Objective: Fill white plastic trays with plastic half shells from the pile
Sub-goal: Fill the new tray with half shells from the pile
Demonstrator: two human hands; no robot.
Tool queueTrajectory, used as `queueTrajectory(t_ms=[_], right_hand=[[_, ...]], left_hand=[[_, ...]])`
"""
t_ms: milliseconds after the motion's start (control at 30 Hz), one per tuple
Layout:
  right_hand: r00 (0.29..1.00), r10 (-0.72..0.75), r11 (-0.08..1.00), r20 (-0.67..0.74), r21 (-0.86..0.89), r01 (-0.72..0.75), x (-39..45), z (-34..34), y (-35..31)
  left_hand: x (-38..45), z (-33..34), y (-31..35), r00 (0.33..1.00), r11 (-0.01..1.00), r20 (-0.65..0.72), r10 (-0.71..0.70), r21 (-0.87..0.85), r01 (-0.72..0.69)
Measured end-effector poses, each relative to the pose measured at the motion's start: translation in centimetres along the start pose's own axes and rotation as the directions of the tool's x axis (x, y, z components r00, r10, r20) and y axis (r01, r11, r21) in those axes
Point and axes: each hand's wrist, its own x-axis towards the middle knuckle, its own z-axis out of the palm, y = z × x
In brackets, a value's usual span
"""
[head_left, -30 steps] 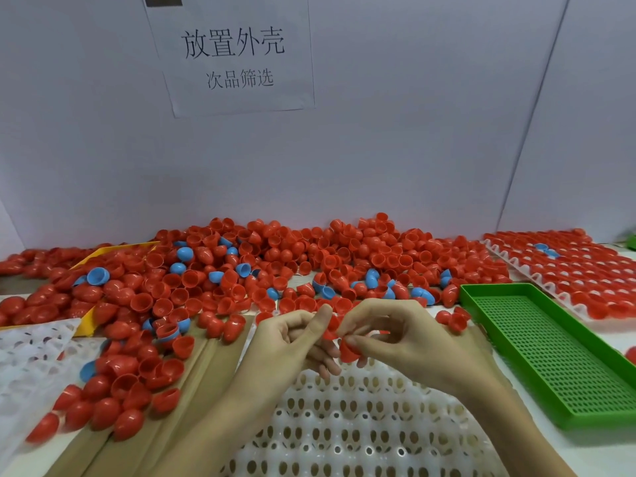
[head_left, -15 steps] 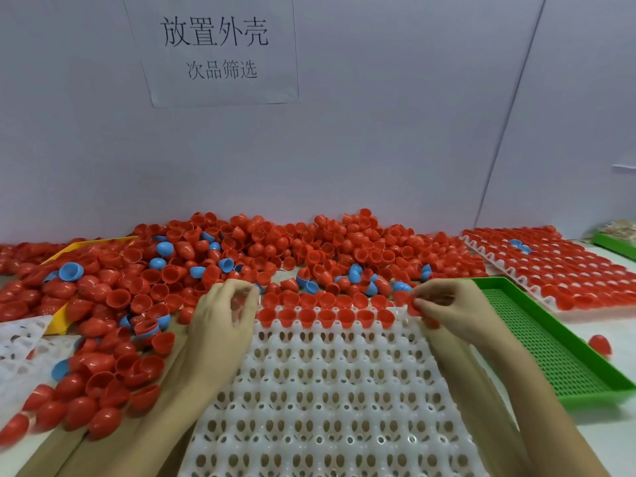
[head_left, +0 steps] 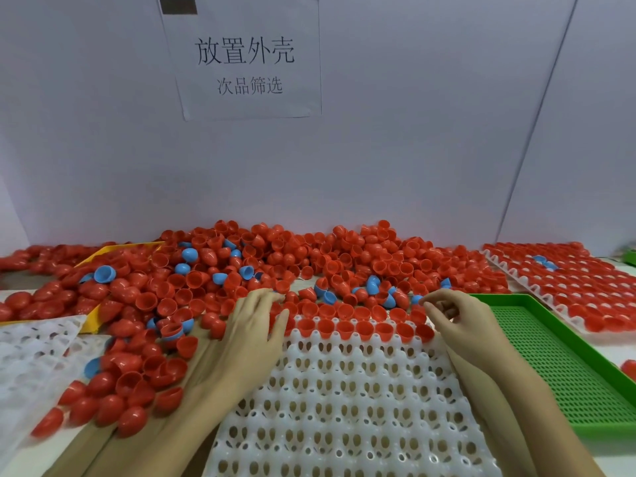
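While the left hand (head_left: 253, 327) lies flat, fingers (head_left: 265, 299) straight and resting on red half shells at the pile (head_left: 275, 266) edge, the right hand (head_left: 459, 323) hovers with fingers (head_left: 437, 302) loosely curled, holding nothing visible. Directly between both sets of fingertips, the white tray (head_left: 344, 390) carries filled rows of half shells (head_left: 354, 327) along its far edge. Just beyond the right fingers lies a green tray (head_left: 557, 356).

The pile of half shells (head_left: 275, 270) is mostly red with scattered blue ones. The tray (head_left: 344, 407) is white, dotted with oval holes. A green perforated basket (head_left: 550, 356) shows a fine grid. The sign (head_left: 244, 60) is white with black characters.
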Motion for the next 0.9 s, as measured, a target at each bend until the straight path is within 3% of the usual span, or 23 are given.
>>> queueTrajectory(t_ms=[133, 267, 400, 467, 567, 667, 767, 900], right_hand=[[0.998, -0.015, 0.999, -0.064, 0.046, 0.018, 0.1, 0.4, 0.0], [0.995, -0.031, 0.998, -0.093, 0.059, 0.036, -0.1, 0.7, -0.2], [0.994, -0.040, 0.998, -0.098, 0.054, 0.045, -0.2, 0.7, -0.1], [0.993, -0.044, 0.997, -0.108, 0.062, 0.051, 0.0, 0.7, 0.0], [0.990, -0.071, 0.995, -0.119, 0.066, 0.080, -0.1, 0.7, -0.1], [0.990, -0.081, 0.994, -0.118, 0.058, 0.089, -0.1, 0.7, -0.2], [0.989, -0.068, 0.992, -0.132, 0.096, 0.081, -0.1, 0.6, -0.4], [0.990, -0.064, 0.982, -0.125, 0.166, 0.085, -0.4, 0.5, -1.8]], left_hand=[[4.0, 0.5, -0.1, 0.997, 0.997, 0.013, 0.072, -0.008, -0.072], [9.5, 1.7, 1.3, 0.969, 0.991, 0.210, 0.131, 0.002, -0.135], [12.4, 3.8, 2.5, 0.933, 0.993, 0.345, 0.101, 0.027, -0.118], [12.8, 4.9, 2.5, 0.930, 0.993, 0.360, 0.070, 0.062, -0.099], [13.0, 5.8, 1.9, 0.963, 0.996, 0.268, 0.025, 0.081, -0.048], [12.9, 5.3, 1.6, 0.988, 1.000, 0.154, 0.010, -0.031, -0.006], [12.0, 3.7, 2.0, 0.999, 0.968, 0.036, -0.017, -0.250, 0.025], [8.8, 0.9, 3.4, 0.995, 0.780, 0.102, 0.015, -0.624, 0.052]])
